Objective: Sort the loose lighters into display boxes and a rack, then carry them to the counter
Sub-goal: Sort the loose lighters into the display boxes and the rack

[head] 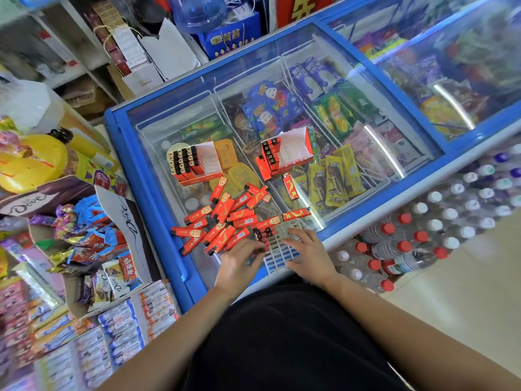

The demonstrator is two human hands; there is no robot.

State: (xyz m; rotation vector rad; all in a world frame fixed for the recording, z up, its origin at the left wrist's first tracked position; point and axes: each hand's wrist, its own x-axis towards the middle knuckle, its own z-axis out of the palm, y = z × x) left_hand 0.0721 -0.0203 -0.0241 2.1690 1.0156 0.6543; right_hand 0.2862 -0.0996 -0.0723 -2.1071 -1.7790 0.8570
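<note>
A pile of loose red lighters [225,218] lies on the freezer's glass lid [158,119]. One more lighter [290,187] lies apart, farther right. Two red display boxes stand behind the pile: the left box [194,162] is about half filled, and the right box [287,154] holds one row. A clear plastic rack [277,259] sits at the lid's near edge with a few lighters [261,233] in its far left corner. My left hand [239,262] curls its fingers round a red lighter at the rack's left edge. My right hand [307,252] rests on the rack, fingers spread.
Shelves of chocolate and sweets [84,249] crowd the left side. Packs of bottled water [423,235] are stacked on the floor to the right of the freezer. A second freezer lid [451,66] continues at the back right. Ice cream packets show through the glass.
</note>
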